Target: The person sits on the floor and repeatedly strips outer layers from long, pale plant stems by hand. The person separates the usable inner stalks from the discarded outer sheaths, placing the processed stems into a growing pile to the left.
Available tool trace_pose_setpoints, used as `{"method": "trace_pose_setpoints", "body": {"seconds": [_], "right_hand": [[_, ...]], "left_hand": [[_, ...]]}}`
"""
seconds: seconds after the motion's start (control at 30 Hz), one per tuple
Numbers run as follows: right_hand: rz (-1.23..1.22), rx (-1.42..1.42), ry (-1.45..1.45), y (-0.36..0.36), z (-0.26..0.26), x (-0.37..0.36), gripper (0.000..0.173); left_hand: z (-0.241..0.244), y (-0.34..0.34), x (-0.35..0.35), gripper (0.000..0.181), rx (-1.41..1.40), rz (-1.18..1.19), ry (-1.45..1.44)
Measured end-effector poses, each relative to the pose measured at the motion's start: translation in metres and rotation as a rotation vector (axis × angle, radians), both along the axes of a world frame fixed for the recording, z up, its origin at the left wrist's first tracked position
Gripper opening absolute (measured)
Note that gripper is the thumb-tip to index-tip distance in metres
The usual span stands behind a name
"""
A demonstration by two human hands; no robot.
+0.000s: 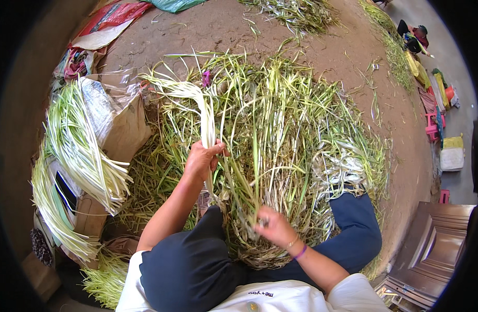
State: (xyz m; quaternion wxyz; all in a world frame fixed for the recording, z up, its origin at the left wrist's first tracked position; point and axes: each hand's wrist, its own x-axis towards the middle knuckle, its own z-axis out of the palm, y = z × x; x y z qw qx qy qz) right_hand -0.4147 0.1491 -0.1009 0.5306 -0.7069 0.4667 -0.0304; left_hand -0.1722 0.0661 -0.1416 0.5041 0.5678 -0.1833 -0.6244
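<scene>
My left hand is closed around a bunch of long, pale garlic-chive-like stalks, whose tips bend over to the upper left. My right hand, blurred, is low over the plant heap near my lap, its fingers pinching the lower end of some thin green and yellowish stalks. Between and beyond my hands spreads a large heap of loose green and dried leaves. Two bundles of pale stalks lie at my left, over boxes or wrapped packages. A purple object rests on the heap's far part.
A plastic-covered cardboard box stands at the left, near a dark flat device. More leaves lie on the earthen floor ahead. Far right are another person, a pink stool and a brown panelled door. My knees flank the heap.
</scene>
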Motion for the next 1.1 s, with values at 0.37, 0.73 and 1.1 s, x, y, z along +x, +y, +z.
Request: {"method": "trace_pose_setpoints", "body": {"seconds": [0.37,0.73,1.1], "right_hand": [[-0.409,-0.156,0.128,-0.073,-0.087,0.051,0.028],[-0.819,0.05,-0.09,-0.065,-0.098,0.039,0.016],[-0.753,-0.016,-0.559,-0.048,-0.074,0.07,0.011]], "left_hand": [[-0.031,0.021,-0.022,0.011,0.114,-0.059,0.019],[-0.034,0.028,-0.032,0.011,0.097,-0.067,-0.089],[-0.025,0.026,-0.041,0.021,0.015,0.071,-0.136]]}}
